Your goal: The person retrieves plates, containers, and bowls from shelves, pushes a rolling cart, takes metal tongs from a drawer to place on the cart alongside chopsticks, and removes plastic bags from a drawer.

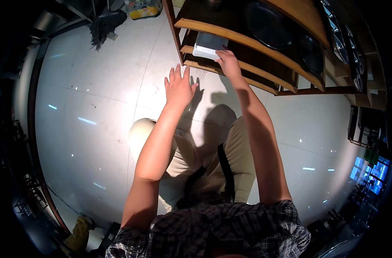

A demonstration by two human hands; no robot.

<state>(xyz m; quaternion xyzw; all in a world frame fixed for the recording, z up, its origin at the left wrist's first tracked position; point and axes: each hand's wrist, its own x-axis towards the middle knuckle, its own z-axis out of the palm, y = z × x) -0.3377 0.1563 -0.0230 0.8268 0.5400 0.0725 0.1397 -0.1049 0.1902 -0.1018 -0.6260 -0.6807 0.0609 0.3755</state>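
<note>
A pale, translucent box (204, 51) lies on a low shelf of the wooden rack (234, 31), near the rack's left end. My right hand (227, 62) has its fingers closed on the box's near right edge. Left of the box, my left hand (179, 88) is held over the floor with its fingers spread, and nothing is in it. The inside of the box is too dim to make out.
Dark round pans (268, 26) rest on a higher shelf. At the top left are a grey mop head (105, 28) and a yellow-labelled bottle (143, 9). My bent knees (237, 150) are below my hands. A yellowish cloth-like item (79, 234) lies at the lower left.
</note>
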